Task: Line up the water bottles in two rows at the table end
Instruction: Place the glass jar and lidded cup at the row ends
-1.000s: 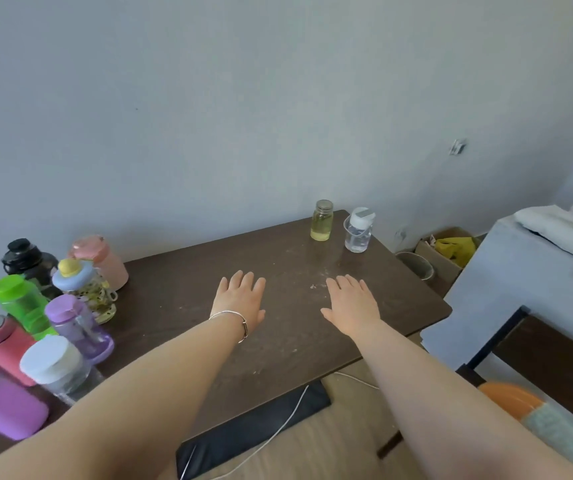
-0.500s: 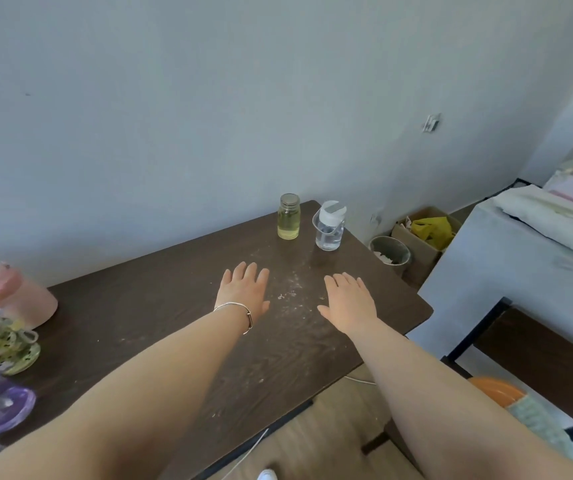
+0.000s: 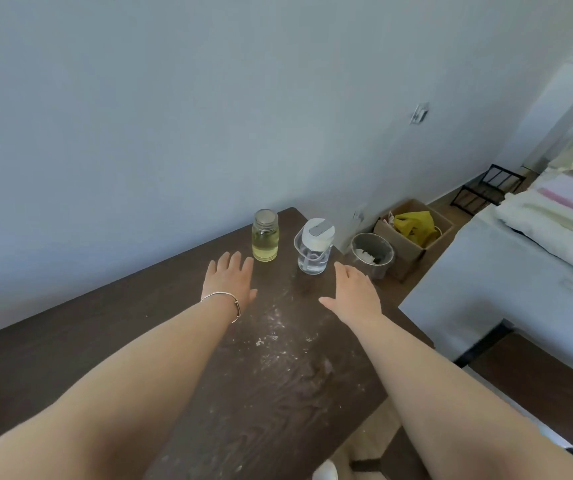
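Two bottles stand upright at the far right end of the dark wooden table: a yellow-tinted bottle with a metal cap on the left and a clear bottle with a white lid just beside it. The left hand, palm down with fingers spread flat, holds nothing near the yellow-tinted bottle. The right hand, likewise spread and empty, is near the clear bottle.

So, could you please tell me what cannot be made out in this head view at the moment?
- Other water bottles: outside the frame, so their number and places are unknown.
- Table: near edge hidden by both forearms; left part cut off by the frame.
- Contact between the left hand or right hand and the tabletop: cannot tell.
- Small bin: contents too small to identify.
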Available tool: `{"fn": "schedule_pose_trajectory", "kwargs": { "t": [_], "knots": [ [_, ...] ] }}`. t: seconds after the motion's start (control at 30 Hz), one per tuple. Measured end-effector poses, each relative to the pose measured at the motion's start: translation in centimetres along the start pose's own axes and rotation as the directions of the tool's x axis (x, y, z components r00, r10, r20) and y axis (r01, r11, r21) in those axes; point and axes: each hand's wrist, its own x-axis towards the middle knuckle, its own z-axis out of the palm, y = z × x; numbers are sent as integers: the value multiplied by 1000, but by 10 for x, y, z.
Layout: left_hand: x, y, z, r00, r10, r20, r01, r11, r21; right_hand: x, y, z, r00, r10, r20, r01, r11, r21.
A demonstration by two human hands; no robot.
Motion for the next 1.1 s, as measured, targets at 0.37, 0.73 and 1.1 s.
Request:
{"fn": "schedule_pose_trajectory", "kwargs": {
  "t": [0.37,0.73,1.1],
  "knots": [
    [99,20,15,980,-192,57,199,966,-163,120,17,26,998,46,-37,-26,908,418],
    [186,39,40,846,-497,192,478,546,-688,167,28,56,999,32,11,-29,666,745],
    [184,37,49,836,-532,133,406,438,-802,166,28,57,998,40,-43,5,672,740]
  ]
}}
